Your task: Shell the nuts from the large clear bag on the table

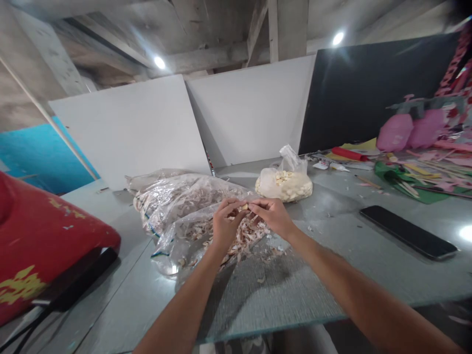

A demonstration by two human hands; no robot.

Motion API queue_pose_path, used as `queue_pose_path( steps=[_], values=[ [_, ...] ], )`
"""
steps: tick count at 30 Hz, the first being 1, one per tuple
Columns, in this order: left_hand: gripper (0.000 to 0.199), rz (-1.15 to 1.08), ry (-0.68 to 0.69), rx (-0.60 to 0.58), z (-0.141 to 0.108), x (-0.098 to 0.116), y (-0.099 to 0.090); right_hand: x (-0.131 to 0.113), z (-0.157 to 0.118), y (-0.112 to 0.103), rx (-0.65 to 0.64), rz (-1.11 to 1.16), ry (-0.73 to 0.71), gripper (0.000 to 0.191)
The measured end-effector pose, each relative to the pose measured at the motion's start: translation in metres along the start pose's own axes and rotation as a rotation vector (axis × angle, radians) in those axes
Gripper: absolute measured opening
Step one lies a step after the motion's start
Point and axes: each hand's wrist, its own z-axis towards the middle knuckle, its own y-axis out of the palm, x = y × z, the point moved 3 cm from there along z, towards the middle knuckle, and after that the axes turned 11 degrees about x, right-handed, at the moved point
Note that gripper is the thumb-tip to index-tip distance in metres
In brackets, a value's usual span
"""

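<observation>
- Clove (pixel 245 207), garlic by its look, is small and pale; it is in the air between the two hands, above loose skins (pixel 249 241).
- Left hand (pixel 224 227) has its fingers almost closed, and thumb and forefinger pinch the clove.
- Right hand (pixel 276 215) has its fingers bent, with the tips close together at the other end of the clove; I cannot tell if they grip it or only touch it.
- With only tips for holding, the clove could slip out if it is pressed too hard. Among the skins, of similar pale colour, it would be difficult to find.
- Skins lie partly in the large clear sack (pixel 184 191) and partly on the table (pixel 280 295). If a forearm brushes them, the light ones could scatter.
- Smaller plastic bag (pixel 283 186), full of pale pieces, stands just beyond the right hand. Its top is gathered, but I cannot see if it is tied; if untied, a knock might spill some pieces.
- Black phone (pixel 407 232) lies flat, to the right of the right forearm; a wide elbow movement could push it.
</observation>
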Motion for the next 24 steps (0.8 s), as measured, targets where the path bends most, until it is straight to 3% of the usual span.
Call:
queue_pose_path(
  steps=[8,24],
  values=[
    [0.018,0.051,0.103,-0.039,0.0015,0.0008,0.0012,-0.0054,-0.001,-0.0061,0.08,-0.352,-0.196,0.028],
    [0.019,0.152,0.153,-0.063,-0.0015,-0.0066,0.0021,-0.0041,-0.0012,-0.0017,0.128,-0.563,-0.326,0.02]
  ],
)
